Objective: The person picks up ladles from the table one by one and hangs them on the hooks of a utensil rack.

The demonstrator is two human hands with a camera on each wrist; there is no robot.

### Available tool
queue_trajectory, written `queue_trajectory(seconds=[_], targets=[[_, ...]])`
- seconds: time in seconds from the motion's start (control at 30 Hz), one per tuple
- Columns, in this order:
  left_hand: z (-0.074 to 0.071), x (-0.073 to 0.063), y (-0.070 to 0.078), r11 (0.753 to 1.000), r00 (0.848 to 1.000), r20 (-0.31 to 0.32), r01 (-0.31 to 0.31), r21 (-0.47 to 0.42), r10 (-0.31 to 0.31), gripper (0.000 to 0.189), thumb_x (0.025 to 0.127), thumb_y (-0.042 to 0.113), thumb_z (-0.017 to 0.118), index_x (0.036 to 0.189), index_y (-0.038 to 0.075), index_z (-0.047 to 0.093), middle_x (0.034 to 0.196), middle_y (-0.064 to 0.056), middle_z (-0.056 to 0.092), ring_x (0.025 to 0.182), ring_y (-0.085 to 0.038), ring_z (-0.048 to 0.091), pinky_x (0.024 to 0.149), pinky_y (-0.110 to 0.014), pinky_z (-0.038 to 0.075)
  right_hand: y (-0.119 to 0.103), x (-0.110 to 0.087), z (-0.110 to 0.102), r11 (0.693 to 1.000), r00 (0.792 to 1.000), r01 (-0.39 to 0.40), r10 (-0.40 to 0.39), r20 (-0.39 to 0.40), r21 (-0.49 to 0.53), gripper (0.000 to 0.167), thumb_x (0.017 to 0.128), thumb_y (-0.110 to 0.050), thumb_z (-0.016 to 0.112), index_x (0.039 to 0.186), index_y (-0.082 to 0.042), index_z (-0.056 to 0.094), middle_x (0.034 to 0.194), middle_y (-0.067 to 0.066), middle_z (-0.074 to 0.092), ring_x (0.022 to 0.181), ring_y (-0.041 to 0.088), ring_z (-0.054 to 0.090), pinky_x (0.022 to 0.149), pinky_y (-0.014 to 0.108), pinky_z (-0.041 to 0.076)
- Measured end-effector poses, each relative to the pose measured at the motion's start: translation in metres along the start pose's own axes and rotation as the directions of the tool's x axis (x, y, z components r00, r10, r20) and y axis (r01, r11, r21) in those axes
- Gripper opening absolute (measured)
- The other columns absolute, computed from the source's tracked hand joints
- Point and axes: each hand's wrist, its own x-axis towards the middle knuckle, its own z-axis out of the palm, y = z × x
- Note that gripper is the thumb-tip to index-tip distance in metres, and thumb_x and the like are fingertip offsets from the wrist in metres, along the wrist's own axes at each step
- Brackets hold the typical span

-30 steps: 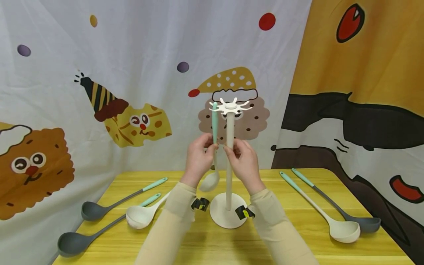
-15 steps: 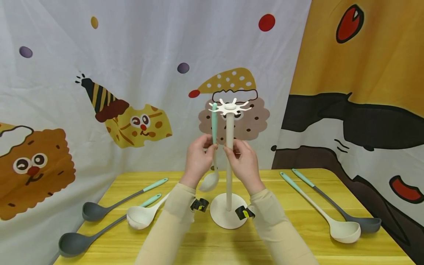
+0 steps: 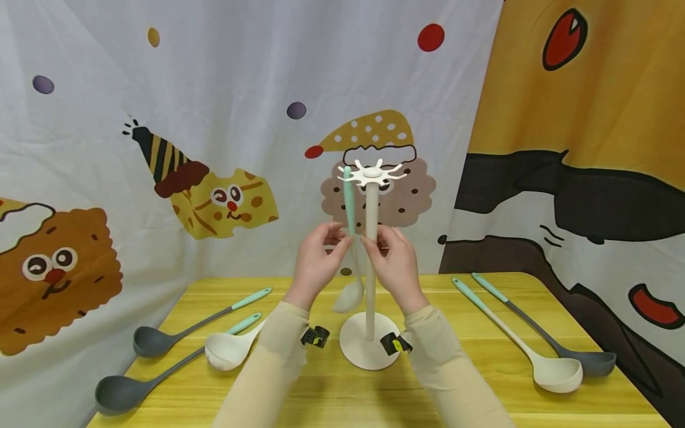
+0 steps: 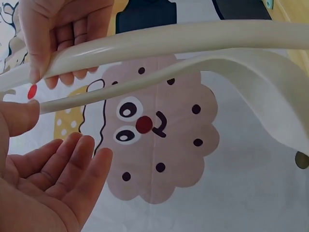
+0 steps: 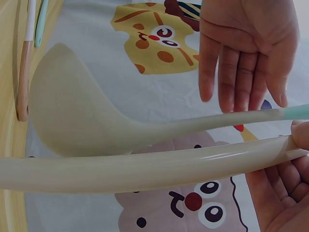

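Observation:
A cream ladle with a mint handle (image 3: 349, 199) hangs from one arm of a white utensil stand (image 3: 371, 279), its bowl (image 3: 350, 297) low beside the pole and slightly tilted. My left hand (image 3: 317, 258) is just left of the handle, its fingers spread away from it. In the left wrist view the left thumb (image 4: 21, 117) lies right at the ladle's shaft (image 4: 104, 93), while the other fingers are apart from it. With thumb and fingers, my right hand (image 3: 395, 261) grips the stand's pole (image 5: 145, 170) about midway up.
On the wooden table (image 3: 332, 410), two dark grey ladles (image 3: 120, 393) and a cream ladle (image 3: 227, 351) lie at the left. Another cream ladle (image 3: 556, 374) and a grey ladle (image 3: 594, 362) lie at the right. A printed curtain (image 3: 257, 71) hangs behind.
My left hand's fingers have loosened from the ladle, and the hand has shifted slightly left. The ladle's bowl has swung right, closer to the pole. My right hand has stayed put.

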Motion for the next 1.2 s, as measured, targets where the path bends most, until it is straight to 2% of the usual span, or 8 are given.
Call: queue_trajectory(seconds=[0.27,0.63,0.83,1.03,1.2], targets=[[-0.006,-0.007,-0.013,0.998,0.996,0.06,0.057,0.022,-0.058,0.044,0.099,0.031,0.061,0.132,0.002,0.057,0.117,-0.011,0.064,0.103,-0.024,0.061,0.09,-0.041,0.053,0.0,0.0,0.0,1.0,1.0,-0.003,0.003,-0.004,0.007,0.017,0.096,-0.015,0.067,0.105,-0.001,0.068,0.094,0.012,0.06,0.085,0.026,0.061,0.074,0.038,0.057],[-0.017,-0.013,-0.047,0.99,0.988,0.084,0.123,0.071,-0.129,0.056,0.102,0.049,0.047,0.135,0.004,0.055,0.122,-0.012,0.061,0.111,-0.028,0.057,0.097,-0.045,0.047,0.001,0.0,0.001,1.0,1.0,0.0,0.0,-0.003,0.019,0.014,0.096,-0.015,0.066,0.102,-0.003,0.068,0.091,0.011,0.059,0.084,0.025,0.06,0.073,0.037,0.057],[-0.019,-0.015,-0.06,0.974,0.973,0.106,0.191,0.118,-0.204,0.064,0.101,0.057,0.044,0.138,0.005,0.053,0.129,-0.013,0.058,0.115,-0.029,0.054,0.099,-0.048,0.045,0.002,0.001,0.001,1.0,1.0,0.001,-0.001,0.0,0.025,0.014,0.097,-0.015,0.066,0.102,-0.002,0.067,0.091,0.011,0.06,0.084,0.025,0.06,0.074,0.037,0.057],[-0.02,-0.017,-0.07,0.964,0.961,0.126,0.23,0.134,-0.247,0.072,0.099,0.06,0.044,0.144,0.004,0.047,0.14,-0.014,0.052,0.121,-0.03,0.052,0.103,-0.05,0.042,0.001,0.001,0.0,1.0,1.0,0.003,-0.003,-0.001,0.027,0.014,0.096,-0.015,0.066,0.101,-0.002,0.068,0.091,0.011,0.06,0.084,0.025,0.06,0.073,0.037,0.057],[-0.021,-0.017,-0.079,0.952,0.946,0.147,0.265,0.155,-0.287,0.077,0.098,0.065,0.042,0.146,0.005,0.044,0.143,-0.015,0.05,0.125,-0.031,0.051,0.104,-0.051,0.041,0.0,0.001,0.0,1.0,1.0,-0.002,0.002,-0.001,0.028,0.014,0.096,-0.015,0.067,0.101,-0.002,0.068,0.091,0.011,0.06,0.084,0.025,0.06,0.073,0.037,0.058]])
